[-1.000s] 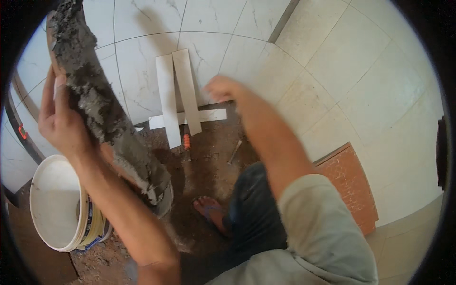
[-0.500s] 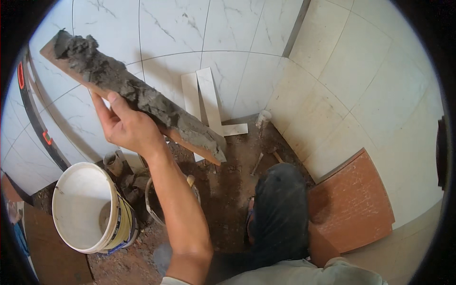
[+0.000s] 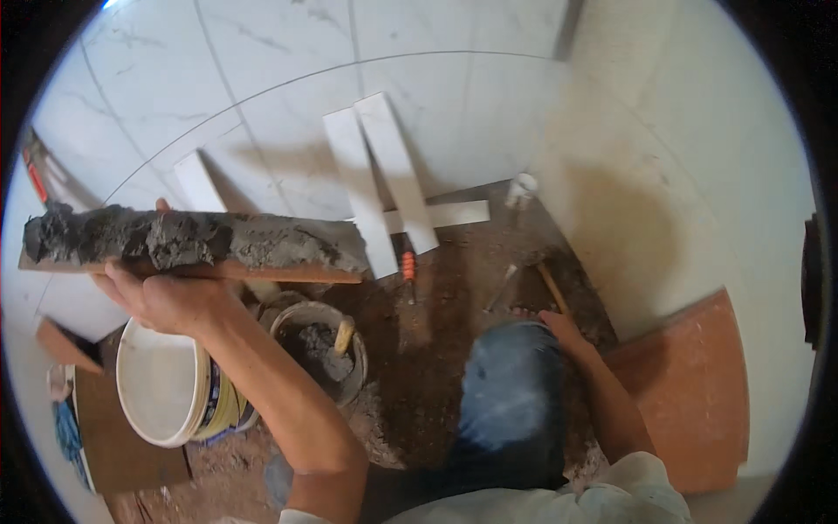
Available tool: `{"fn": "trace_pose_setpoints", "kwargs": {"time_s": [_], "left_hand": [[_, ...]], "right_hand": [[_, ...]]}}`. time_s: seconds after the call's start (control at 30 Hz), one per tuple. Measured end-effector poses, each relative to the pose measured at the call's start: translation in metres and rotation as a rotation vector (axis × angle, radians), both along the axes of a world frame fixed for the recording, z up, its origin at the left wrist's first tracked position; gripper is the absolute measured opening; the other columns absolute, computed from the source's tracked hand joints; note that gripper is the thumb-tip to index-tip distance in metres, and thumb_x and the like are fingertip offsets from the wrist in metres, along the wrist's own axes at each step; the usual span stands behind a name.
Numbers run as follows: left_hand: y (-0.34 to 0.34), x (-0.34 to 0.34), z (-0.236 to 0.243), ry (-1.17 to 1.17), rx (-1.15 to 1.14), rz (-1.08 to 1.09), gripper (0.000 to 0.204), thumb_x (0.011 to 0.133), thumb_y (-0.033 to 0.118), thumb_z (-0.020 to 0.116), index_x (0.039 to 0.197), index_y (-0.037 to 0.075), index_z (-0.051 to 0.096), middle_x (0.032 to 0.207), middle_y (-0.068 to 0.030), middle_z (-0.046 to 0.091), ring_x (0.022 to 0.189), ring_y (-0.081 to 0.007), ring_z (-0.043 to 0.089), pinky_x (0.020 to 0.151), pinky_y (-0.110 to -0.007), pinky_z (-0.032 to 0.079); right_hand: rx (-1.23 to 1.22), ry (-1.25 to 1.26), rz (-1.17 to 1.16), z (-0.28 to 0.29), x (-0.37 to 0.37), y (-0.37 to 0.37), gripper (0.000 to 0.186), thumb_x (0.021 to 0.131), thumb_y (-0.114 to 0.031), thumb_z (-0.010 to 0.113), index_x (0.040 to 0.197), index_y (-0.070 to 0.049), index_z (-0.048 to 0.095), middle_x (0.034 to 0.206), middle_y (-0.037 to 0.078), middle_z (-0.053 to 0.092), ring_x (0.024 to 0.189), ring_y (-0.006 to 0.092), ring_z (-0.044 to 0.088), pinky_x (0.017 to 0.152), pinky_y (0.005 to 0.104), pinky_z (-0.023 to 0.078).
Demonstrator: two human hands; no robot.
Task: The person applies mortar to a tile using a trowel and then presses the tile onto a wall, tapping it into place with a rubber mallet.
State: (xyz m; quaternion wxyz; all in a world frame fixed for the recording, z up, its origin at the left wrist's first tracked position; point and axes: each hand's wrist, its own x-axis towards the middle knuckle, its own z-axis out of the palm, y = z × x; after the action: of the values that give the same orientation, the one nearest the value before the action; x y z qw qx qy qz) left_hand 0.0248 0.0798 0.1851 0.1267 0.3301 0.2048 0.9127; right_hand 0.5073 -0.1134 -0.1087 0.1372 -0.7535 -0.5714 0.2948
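My left hand [image 3: 175,301] is closed around a long, narrow tile strip [image 3: 305,272], reddish-brown along its lower edge. The strip is raised at the left, nearly level, with thick wet grey mortar [image 3: 188,237] heaped along its top. Beneath my left forearm stands a bucket [image 3: 358,375] of mortar, a wooden-handled tool [image 3: 345,335] sticking out of it. My right hand [image 3: 561,327] is low beyond my knee, at the near end of a wooden handle [image 3: 552,288] lying on the floor. Its fingers are too unclear to show whether they grip the handle.
White tile strips [image 3: 397,166] lean on the marbled tile wall. Near them are an orange-handled tool [image 3: 408,265] and a white pipe stub [image 3: 522,187] in the dirt floor. A white bucket [image 3: 157,384] stands at left; a reddish-brown panel [image 3: 685,384] leans at right.
The mortar-covered strip has swung from a steep slant to nearly level and moved lower left. My right hand has come into view beside the wooden handle. The view has shifted.
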Motion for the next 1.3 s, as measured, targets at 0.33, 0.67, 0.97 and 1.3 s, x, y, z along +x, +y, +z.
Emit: {"fn": "trace_pose_setpoints", "kwargs": {"time_s": [0.33,0.67,0.97,1.3], "left_hand": [[0.001,-0.044,0.033,0.123,0.071,0.219,0.034,0.109,0.024,0.032,0.126,0.004,0.052,0.104,-0.0149,0.067,0.092,-0.0253,0.069,0.086,-0.047,0.063],[-0.091,-0.176,0.123,0.103,0.409,0.563,0.052,0.112,0.027,0.032,0.154,-0.003,0.031,0.126,-0.0185,0.058,0.093,-0.02,0.067,0.077,-0.033,0.061],[-0.311,-0.291,0.036,0.046,0.338,0.748,0.04,0.109,0.024,0.039,0.146,0.011,0.044,0.126,-0.0149,0.062,0.108,-0.028,0.066,0.089,-0.042,0.06],[-0.419,-0.359,-0.106,-0.08,0.393,0.508,0.053,0.11,0.026,0.041,0.161,0.021,0.027,0.153,-0.0236,0.044,0.126,-0.0371,0.057,0.104,-0.052,0.052]], "right_hand": [[-0.19,0.165,0.513,-0.02,-0.028,0.148,0.034,0.088,-0.026,0.072,0.11,0.0,0.068,0.1,0.022,0.072,0.097,0.0368,0.07,0.086,0.0436,0.054],[0.273,0.125,1.046,0.2,-0.273,0.307,0.029,0.092,-0.014,0.068,0.114,0.004,0.065,0.093,0.019,0.071,0.087,0.0271,0.07,0.081,0.0368,0.055],[0.652,0.554,1.472,0.332,-0.629,0.218,0.021,0.093,-0.015,0.065,0.103,0.003,0.067,0.096,0.018,0.069,0.089,0.0269,0.069,0.081,0.0368,0.055],[0.991,0.174,1.448,0.274,-1.004,0.23,0.029,0.097,-0.023,0.058,0.108,0.003,0.064,0.109,0.029,0.067,0.106,0.0459,0.063,0.095,0.0518,0.05]]}}
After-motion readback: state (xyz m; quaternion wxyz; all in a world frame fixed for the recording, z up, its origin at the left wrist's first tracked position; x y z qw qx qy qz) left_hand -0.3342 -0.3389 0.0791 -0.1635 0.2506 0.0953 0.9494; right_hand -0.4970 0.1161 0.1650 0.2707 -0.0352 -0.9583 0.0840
